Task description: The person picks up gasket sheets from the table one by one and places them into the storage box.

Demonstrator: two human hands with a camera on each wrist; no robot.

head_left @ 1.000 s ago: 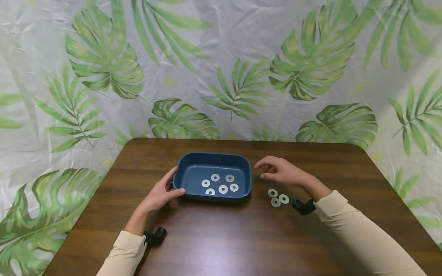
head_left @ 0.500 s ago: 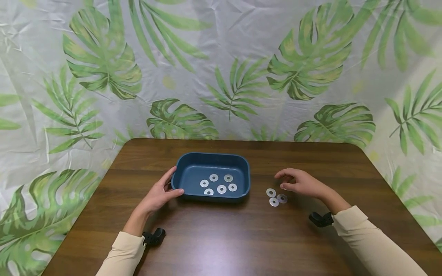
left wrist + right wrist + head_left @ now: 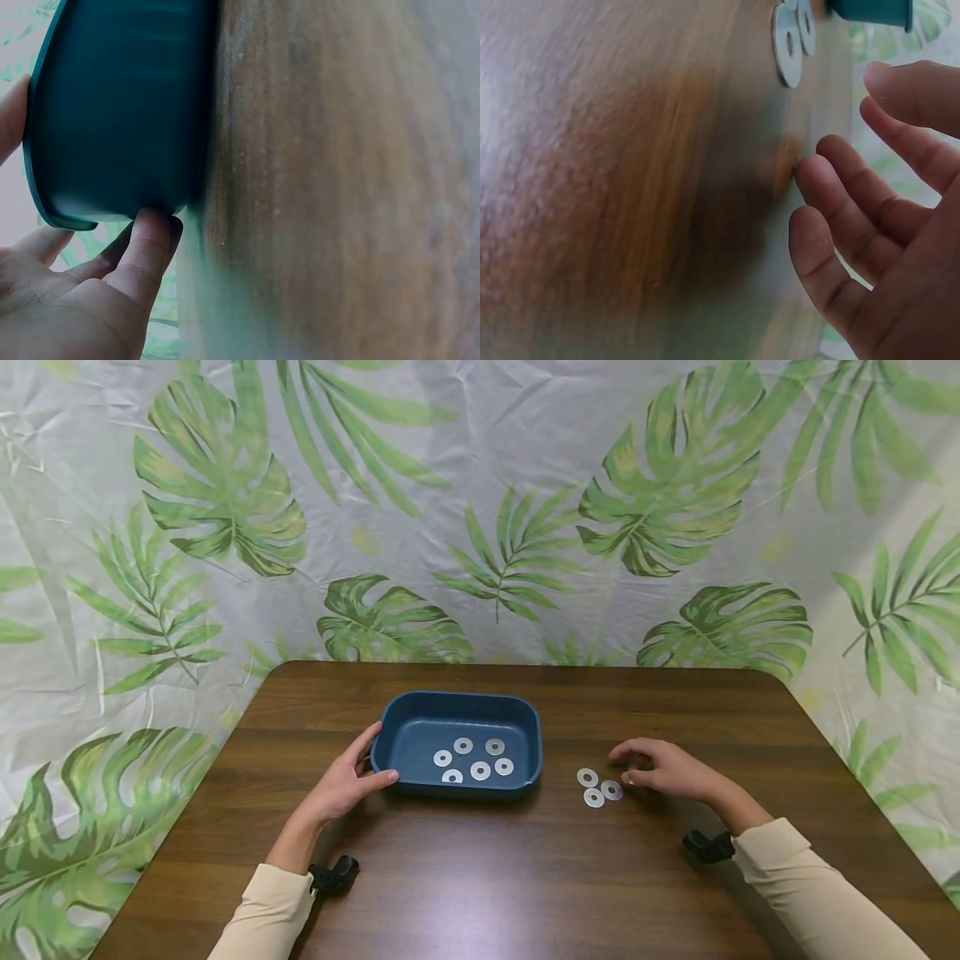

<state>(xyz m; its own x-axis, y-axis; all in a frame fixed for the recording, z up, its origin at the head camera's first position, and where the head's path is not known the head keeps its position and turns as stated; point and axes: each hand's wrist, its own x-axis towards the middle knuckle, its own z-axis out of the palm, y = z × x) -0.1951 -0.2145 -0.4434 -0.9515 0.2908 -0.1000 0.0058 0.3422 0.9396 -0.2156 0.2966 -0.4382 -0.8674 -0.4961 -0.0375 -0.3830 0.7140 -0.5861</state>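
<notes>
A deep blue rectangular tray (image 3: 456, 710) stands on the table, with several flat metal washers (image 3: 480, 770) lying apart on its floor. My left hand (image 3: 347, 787) grips the tray's left end, thumb over the near rim and fingers round the side. In the left wrist view, fingertips (image 3: 152, 225) touch the tray's outer wall (image 3: 120, 112). Three loose washers (image 3: 594, 797) lie close together on the wood, right of the tray. Just right of them hovers my right hand (image 3: 675, 770), fingers loosely bent and holding nothing. The right wrist view shows that hand (image 3: 885, 225) apart from the nearest washer (image 3: 787, 45).
The brown wooden table (image 3: 480, 877) has rounded far corners. A leaf-patterned cloth (image 3: 517, 510) hangs behind its far edge. Black wrist cameras are strapped to the left wrist (image 3: 335, 875) and the right wrist (image 3: 708, 847).
My right hand has moved away from the tray's right side, rightward and nearer, then lowered beside the loose washers. My left hand keeps its hold on the tray, and the washers have stayed put.
</notes>
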